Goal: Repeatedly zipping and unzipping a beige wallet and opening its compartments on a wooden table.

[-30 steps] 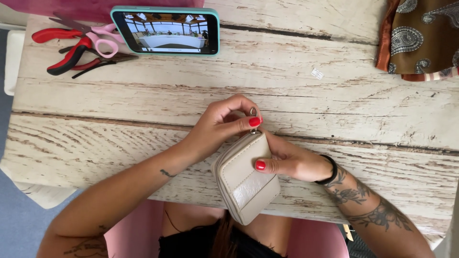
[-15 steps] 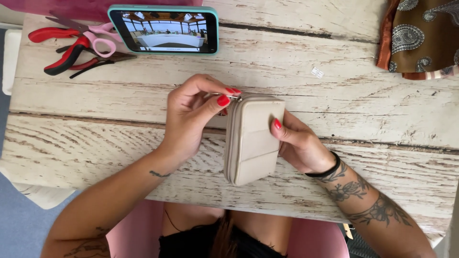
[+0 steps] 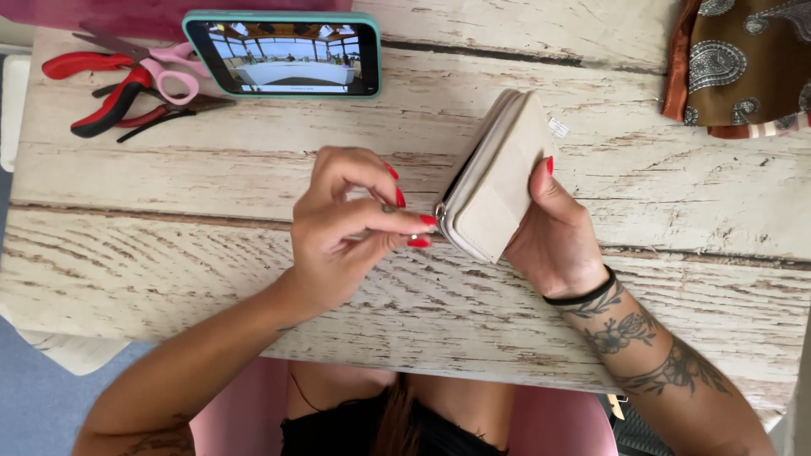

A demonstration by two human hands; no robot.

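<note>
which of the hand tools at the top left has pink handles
The scissors, lying closest to the phone. Their loop handles are pink, while the pliers beside them have red and black grips.

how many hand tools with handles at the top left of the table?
2: pink-handled scissors beside the phone, and red-and-black pliers crossing under them. More may lie hidden beneath.

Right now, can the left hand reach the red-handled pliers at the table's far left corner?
Probably yes: the left hand pinches only the zip pull of the beige wallet, and bare wood lies between it and the red-handled pliers.
</note>
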